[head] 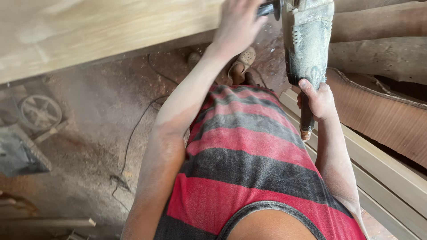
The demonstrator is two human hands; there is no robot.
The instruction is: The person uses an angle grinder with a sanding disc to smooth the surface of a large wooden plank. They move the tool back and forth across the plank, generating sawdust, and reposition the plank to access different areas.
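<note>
Workshop floor (102,115): bare concrete, heavy coat of reddish sawdust, seen from above past the person's torso. 1 thin dark cable (133,129) trails across it from abt 12 o'clock down to 7 o'clock. 1 pale wooden plank (89,31) runs across the top of view, 10 to 12 o'clock, face dusty, grain visible. At 9 o'clock, 1 spoked metal wheel (40,111) on a grey machine part, dust-covered; type can't be told. At 3 to 5 o'clock, a stack of pale timber lengths (387,178) on the diagonal; at least 3 edges show, exact count unclear. Above them at 3 o'clock, 1 brown curved wood piece (382,115) with a wavy edge. 1 sandalled foot (242,62) at 12 o'clock, under the plank edge.

Hands, 2 in view. Left hand (238,24) at 12 o'clock, motion-blurred, closed round the black side handle (269,8) of the tool, close against the plank edge. Right hand (318,100) at 2 o'clock, fingers wrapped tight round the rear grip. Tool: 1 angle grinder (309,40), grey body caked in dust, held nose-up at 1 o'clock betw. both hands; disc end cut off by the frame top. Both forearms dusted red-brown. Striped red-and-grey sleeveless shirt (249,160) fills 6 o'clock.

Containers: 0 visible.
</note>
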